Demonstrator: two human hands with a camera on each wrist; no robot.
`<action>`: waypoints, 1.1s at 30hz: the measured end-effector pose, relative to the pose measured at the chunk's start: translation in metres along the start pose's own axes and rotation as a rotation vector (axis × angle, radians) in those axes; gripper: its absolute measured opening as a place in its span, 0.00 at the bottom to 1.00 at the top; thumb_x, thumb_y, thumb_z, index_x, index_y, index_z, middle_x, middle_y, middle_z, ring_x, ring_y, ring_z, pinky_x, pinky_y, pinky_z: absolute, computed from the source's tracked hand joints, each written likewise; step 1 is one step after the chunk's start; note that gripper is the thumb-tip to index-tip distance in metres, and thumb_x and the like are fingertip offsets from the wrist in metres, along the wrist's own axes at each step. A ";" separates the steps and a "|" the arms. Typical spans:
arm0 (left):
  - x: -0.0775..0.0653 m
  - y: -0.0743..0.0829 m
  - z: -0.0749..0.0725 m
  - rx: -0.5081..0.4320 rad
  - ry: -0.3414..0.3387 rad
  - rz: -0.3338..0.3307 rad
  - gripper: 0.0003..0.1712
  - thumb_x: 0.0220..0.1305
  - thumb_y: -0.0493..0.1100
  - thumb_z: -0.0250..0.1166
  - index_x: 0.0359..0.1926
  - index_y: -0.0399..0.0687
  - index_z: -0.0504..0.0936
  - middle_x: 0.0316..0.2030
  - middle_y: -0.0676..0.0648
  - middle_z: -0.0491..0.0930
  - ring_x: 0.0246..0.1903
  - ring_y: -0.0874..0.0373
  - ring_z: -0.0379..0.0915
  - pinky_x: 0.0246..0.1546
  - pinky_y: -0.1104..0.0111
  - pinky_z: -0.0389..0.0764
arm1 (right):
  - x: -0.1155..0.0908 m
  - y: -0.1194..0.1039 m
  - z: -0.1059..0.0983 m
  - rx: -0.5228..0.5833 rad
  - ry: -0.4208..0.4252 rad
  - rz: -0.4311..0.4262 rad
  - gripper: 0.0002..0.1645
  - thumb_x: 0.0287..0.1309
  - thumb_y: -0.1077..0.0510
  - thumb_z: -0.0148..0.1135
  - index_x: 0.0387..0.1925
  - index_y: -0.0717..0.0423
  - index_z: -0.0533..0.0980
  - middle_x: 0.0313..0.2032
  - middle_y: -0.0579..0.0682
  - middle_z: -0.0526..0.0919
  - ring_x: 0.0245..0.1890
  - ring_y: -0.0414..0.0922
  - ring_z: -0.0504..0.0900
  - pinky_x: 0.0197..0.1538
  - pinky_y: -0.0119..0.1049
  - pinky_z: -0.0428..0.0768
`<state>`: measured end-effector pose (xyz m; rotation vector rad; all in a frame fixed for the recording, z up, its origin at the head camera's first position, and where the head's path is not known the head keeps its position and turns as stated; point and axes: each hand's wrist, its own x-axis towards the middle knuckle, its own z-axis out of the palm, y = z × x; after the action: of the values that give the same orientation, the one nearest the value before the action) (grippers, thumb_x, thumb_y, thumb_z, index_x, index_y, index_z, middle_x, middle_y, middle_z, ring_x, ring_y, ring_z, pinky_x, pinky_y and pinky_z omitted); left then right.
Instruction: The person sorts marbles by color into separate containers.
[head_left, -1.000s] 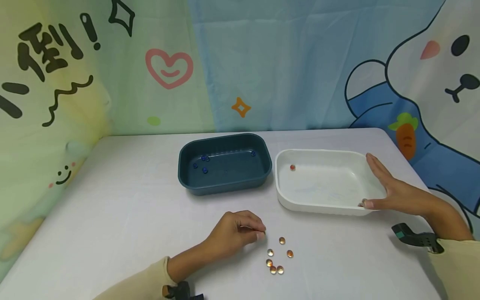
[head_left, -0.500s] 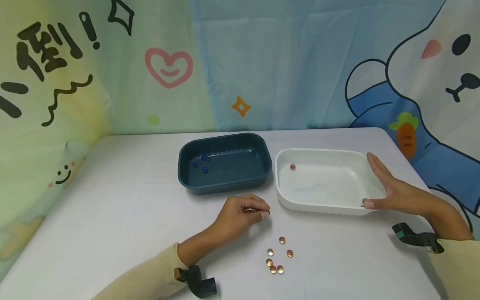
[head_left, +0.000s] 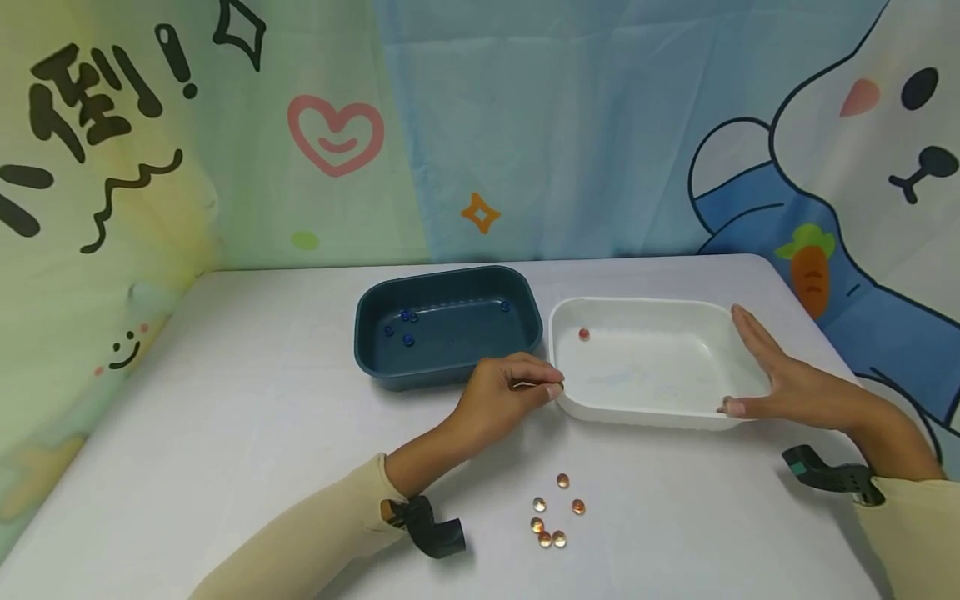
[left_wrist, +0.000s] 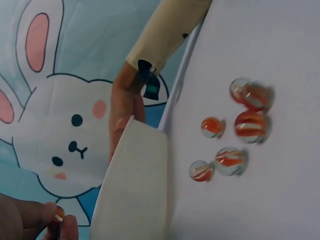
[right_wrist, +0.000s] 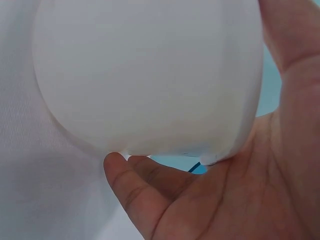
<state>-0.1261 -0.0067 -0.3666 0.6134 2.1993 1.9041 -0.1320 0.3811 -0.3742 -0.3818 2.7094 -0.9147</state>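
My left hand (head_left: 502,400) pinches a small marble between thumb and fingertips, at the near left corner of the white tray (head_left: 637,418). In the left wrist view the marble (left_wrist: 60,214) shows orange and clear glass. My right hand (head_left: 795,387) grips the tray's right end, thumb over the near rim and fingers along the end wall. The right wrist view shows that hand (right_wrist: 210,200) around the tray's pale outer wall. One reddish marble (head_left: 584,333) lies inside the tray at the left. Several orange-striped marbles (head_left: 545,539) lie loose on the table in front.
A dark blue tray (head_left: 448,375) stands left of the white one, with several blue marbles (head_left: 408,340) in it. A white cloth covers the table (head_left: 225,433). Behind hangs a printed curtain (head_left: 562,125).
My left hand has moved up and to the right with the pinched marble, from beside the loose marbles to the white tray's corner. My right hand stays on the tray.
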 end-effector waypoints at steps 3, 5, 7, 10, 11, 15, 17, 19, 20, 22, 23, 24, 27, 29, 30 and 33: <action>0.007 0.002 0.001 0.004 0.013 0.002 0.08 0.61 0.33 0.68 0.41 0.39 0.88 0.40 0.49 0.83 0.41 0.63 0.77 0.42 0.71 0.80 | 0.000 0.000 -0.001 0.000 -0.001 -0.006 0.76 0.47 0.50 0.73 0.72 0.35 0.20 0.73 0.49 0.17 0.70 0.69 0.27 0.44 0.79 0.54; 0.010 0.001 0.002 0.002 0.015 -0.001 0.08 0.61 0.32 0.68 0.41 0.38 0.88 0.41 0.48 0.83 0.40 0.63 0.78 0.40 0.72 0.80 | 0.000 0.000 0.000 0.001 -0.001 -0.006 0.76 0.47 0.50 0.73 0.72 0.35 0.20 0.73 0.49 0.17 0.70 0.69 0.27 0.44 0.79 0.54; 0.014 0.000 0.003 0.003 0.017 0.002 0.08 0.61 0.32 0.68 0.42 0.37 0.87 0.41 0.46 0.83 0.40 0.62 0.78 0.40 0.72 0.80 | 0.000 0.000 0.000 0.000 -0.002 -0.006 0.76 0.47 0.50 0.73 0.72 0.35 0.20 0.73 0.48 0.17 0.70 0.69 0.27 0.44 0.79 0.54; 0.019 -0.003 0.004 0.018 0.027 0.009 0.08 0.61 0.31 0.67 0.42 0.37 0.87 0.41 0.46 0.83 0.38 0.63 0.78 0.39 0.73 0.80 | 0.001 0.000 0.001 -0.001 -0.004 -0.008 0.76 0.47 0.49 0.73 0.72 0.34 0.20 0.73 0.48 0.16 0.70 0.69 0.27 0.45 0.79 0.54; 0.021 -0.003 0.004 0.024 0.030 0.013 0.08 0.61 0.32 0.67 0.41 0.38 0.87 0.40 0.47 0.83 0.38 0.63 0.78 0.39 0.73 0.80 | 0.001 0.000 0.001 -0.003 -0.004 -0.007 0.76 0.47 0.49 0.73 0.72 0.35 0.20 0.73 0.49 0.16 0.70 0.69 0.27 0.45 0.79 0.54; 0.030 -0.004 0.005 0.044 0.042 0.026 0.07 0.61 0.32 0.68 0.40 0.39 0.88 0.39 0.49 0.83 0.37 0.64 0.78 0.38 0.72 0.80 | 0.001 0.000 0.001 -0.006 -0.003 -0.008 0.76 0.47 0.50 0.73 0.72 0.37 0.20 0.73 0.49 0.17 0.70 0.68 0.26 0.45 0.79 0.55; 0.034 -0.004 0.005 0.048 0.048 0.031 0.07 0.60 0.31 0.68 0.39 0.38 0.88 0.38 0.49 0.83 0.37 0.64 0.79 0.38 0.72 0.80 | 0.000 0.000 0.000 -0.005 -0.001 -0.010 0.76 0.47 0.50 0.73 0.73 0.38 0.20 0.73 0.49 0.17 0.70 0.68 0.26 0.45 0.78 0.55; 0.038 -0.002 0.005 0.041 0.056 0.021 0.06 0.60 0.32 0.68 0.39 0.37 0.88 0.38 0.49 0.83 0.37 0.64 0.78 0.38 0.72 0.80 | 0.000 0.000 0.000 -0.004 0.000 -0.013 0.76 0.47 0.50 0.73 0.73 0.38 0.20 0.73 0.49 0.17 0.70 0.68 0.26 0.45 0.78 0.55; 0.040 -0.002 0.005 0.033 0.060 0.012 0.06 0.60 0.31 0.68 0.39 0.37 0.88 0.38 0.48 0.83 0.37 0.64 0.78 0.38 0.72 0.80 | 0.000 0.000 0.000 -0.004 0.000 -0.013 0.76 0.47 0.50 0.73 0.73 0.38 0.20 0.73 0.49 0.17 0.71 0.67 0.26 0.45 0.78 0.55; 0.045 -0.002 0.006 0.027 0.069 -0.023 0.06 0.60 0.32 0.68 0.39 0.37 0.88 0.38 0.48 0.83 0.38 0.63 0.78 0.37 0.73 0.80 | 0.000 0.001 -0.001 -0.004 0.000 -0.011 0.76 0.47 0.50 0.72 0.73 0.37 0.20 0.73 0.49 0.17 0.71 0.67 0.26 0.45 0.79 0.55; 0.047 -0.001 0.006 0.026 0.073 -0.046 0.06 0.60 0.32 0.68 0.39 0.37 0.88 0.38 0.49 0.83 0.38 0.63 0.77 0.37 0.73 0.79 | 0.000 0.001 0.000 -0.004 0.000 -0.007 0.76 0.47 0.50 0.73 0.73 0.37 0.20 0.73 0.49 0.17 0.71 0.67 0.26 0.45 0.79 0.54; 0.050 -0.001 0.006 0.022 0.075 -0.067 0.06 0.60 0.32 0.68 0.38 0.38 0.88 0.38 0.49 0.83 0.38 0.63 0.77 0.37 0.73 0.79 | 0.000 0.001 0.000 -0.005 -0.001 -0.002 0.76 0.48 0.49 0.73 0.72 0.36 0.20 0.73 0.49 0.17 0.71 0.67 0.26 0.45 0.79 0.54; 0.057 0.000 0.007 0.026 0.075 -0.125 0.06 0.60 0.32 0.68 0.38 0.39 0.88 0.37 0.51 0.84 0.37 0.64 0.78 0.36 0.73 0.79 | 0.000 0.001 0.000 -0.006 -0.004 0.008 0.76 0.48 0.49 0.73 0.72 0.36 0.20 0.73 0.49 0.16 0.70 0.67 0.26 0.46 0.79 0.53; 0.061 0.001 0.007 0.024 0.069 -0.143 0.06 0.60 0.32 0.68 0.39 0.39 0.88 0.36 0.52 0.84 0.37 0.64 0.78 0.36 0.73 0.79 | 0.000 0.000 0.000 -0.007 -0.006 0.015 0.76 0.48 0.49 0.73 0.72 0.36 0.20 0.73 0.48 0.16 0.70 0.67 0.25 0.45 0.79 0.53; 0.064 0.001 0.007 0.023 0.065 -0.148 0.06 0.60 0.32 0.68 0.39 0.38 0.88 0.36 0.52 0.84 0.37 0.64 0.78 0.36 0.73 0.79 | 0.000 0.000 0.000 -0.006 -0.006 0.015 0.76 0.48 0.49 0.73 0.72 0.35 0.20 0.73 0.48 0.16 0.70 0.68 0.25 0.45 0.79 0.53; 0.070 0.001 0.005 0.027 0.062 -0.149 0.06 0.62 0.32 0.67 0.40 0.38 0.88 0.36 0.51 0.85 0.38 0.63 0.78 0.37 0.73 0.79 | 0.000 -0.001 -0.001 -0.008 -0.006 0.013 0.76 0.48 0.48 0.73 0.72 0.35 0.20 0.73 0.48 0.16 0.70 0.68 0.25 0.45 0.80 0.52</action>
<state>-0.1870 0.0262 -0.3569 0.3871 2.2420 1.8445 -0.1322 0.3810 -0.3731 -0.3667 2.7080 -0.8977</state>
